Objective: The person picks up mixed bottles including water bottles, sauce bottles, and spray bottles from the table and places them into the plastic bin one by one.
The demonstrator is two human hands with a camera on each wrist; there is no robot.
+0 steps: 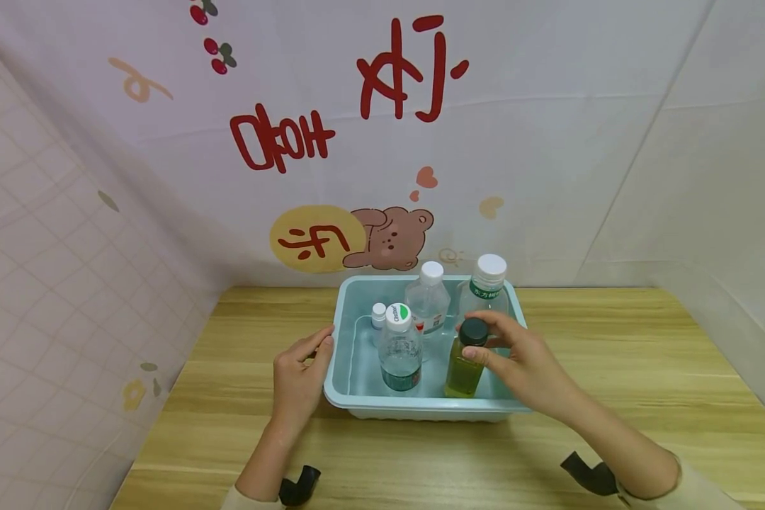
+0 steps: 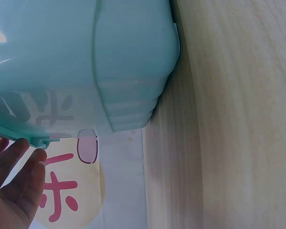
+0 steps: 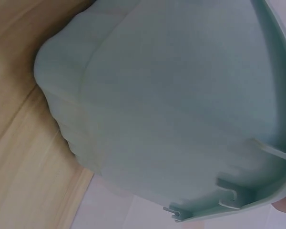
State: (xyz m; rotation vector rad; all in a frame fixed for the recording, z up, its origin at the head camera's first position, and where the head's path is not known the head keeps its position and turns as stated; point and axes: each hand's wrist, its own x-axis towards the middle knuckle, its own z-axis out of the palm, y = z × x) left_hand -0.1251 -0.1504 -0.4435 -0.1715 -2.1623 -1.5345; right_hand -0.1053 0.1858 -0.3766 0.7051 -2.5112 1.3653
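Note:
A light blue plastic bin [image 1: 421, 404] stands on the wooden table with several bottles in it. My left hand [image 1: 301, 372] holds the bin's left rim between thumb and fingertips; the left wrist view shows those fingers [image 2: 35, 183] at the rim. Inside the bin's front right part, my right hand [image 1: 535, 365] pinches a small bottle of yellow-green liquid [image 1: 464, 372] just by its dark cap, thumb in front and fingers behind. This bottle is slightly tilted, and whether its base touches the bin floor I cannot tell. In the right wrist view the bin's outer wall [image 3: 171, 105] hides nearly all of the hand.
Also in the bin are a clear bottle with a white and green cap [image 1: 400, 347], a tiny white-capped bottle [image 1: 379, 316], a white-capped bottle [image 1: 428, 301] and a large clear bottle [image 1: 487, 290]. A patterned cloth wall [image 1: 535, 142] rises behind the table [image 1: 612, 340].

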